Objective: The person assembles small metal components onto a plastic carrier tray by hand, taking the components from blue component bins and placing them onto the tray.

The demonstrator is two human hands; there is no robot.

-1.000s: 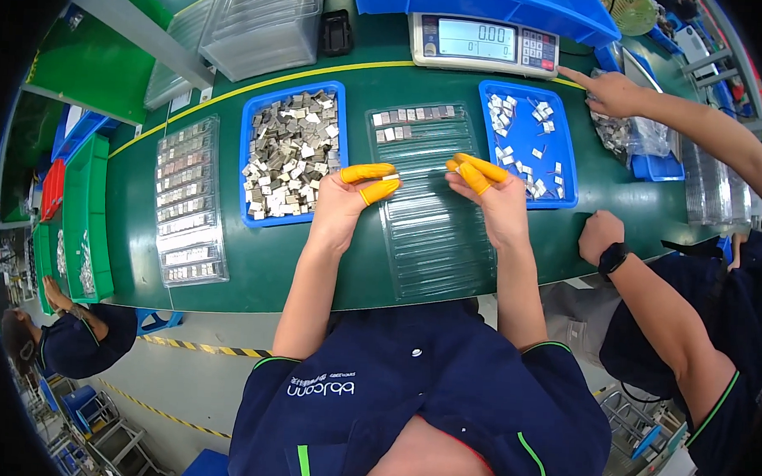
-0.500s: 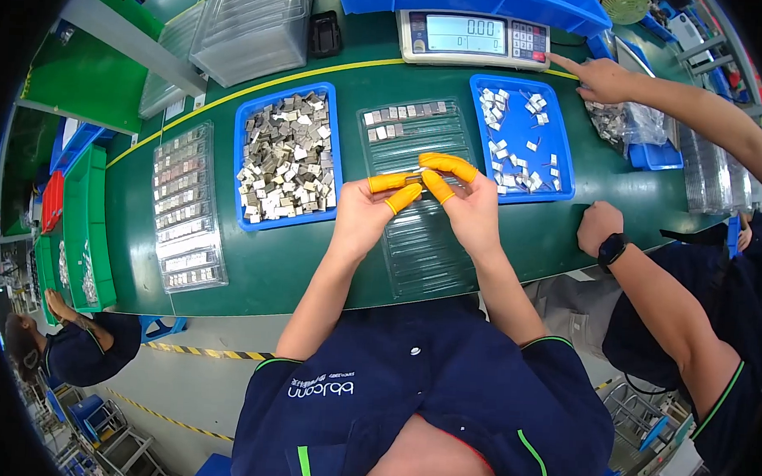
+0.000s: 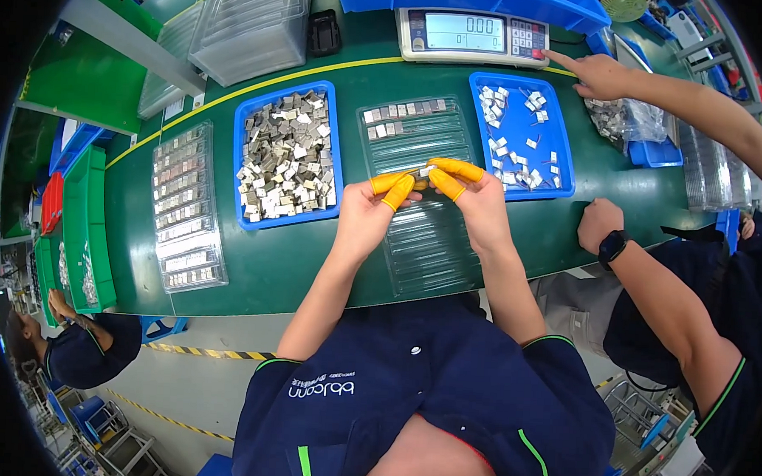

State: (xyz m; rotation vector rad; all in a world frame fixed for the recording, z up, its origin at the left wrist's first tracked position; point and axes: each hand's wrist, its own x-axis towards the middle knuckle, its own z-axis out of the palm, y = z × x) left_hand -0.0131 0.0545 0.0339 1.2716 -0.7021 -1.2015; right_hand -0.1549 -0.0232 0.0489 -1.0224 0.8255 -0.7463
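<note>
My left hand [image 3: 369, 212] and my right hand [image 3: 476, 210] meet over a transparent ribbed plastic tray [image 3: 431, 257]. Yellow finger cots cover several of the fingertips. Both hands pinch a small whitish part [image 3: 425, 172] between them; the fingers hide most of it, so its exact kind does not show. Small metallic pieces [image 3: 403, 111] sit in the tray's far rows. To the left, a blue tray [image 3: 337, 172] is heaped with small silvery metal housings [image 3: 287, 157]. At the right, another blue tray [image 3: 536, 83] holds scattered white connectors [image 3: 513, 171] with short wires.
A filled transparent tray [image 3: 186, 217] lies at the left. Behind are a digital scale [image 3: 466, 33], stacked plastic trays [image 3: 250, 32] and a blue bin [image 3: 468, 2]. A co-worker's hand [image 3: 605, 78] touches the scale's keypad; their other fist [image 3: 601, 226] rests on the table edge.
My fingers have shifted around the small part: the right hand has turned slightly and moved a little right. The co-worker's finger stays at the scale.
</note>
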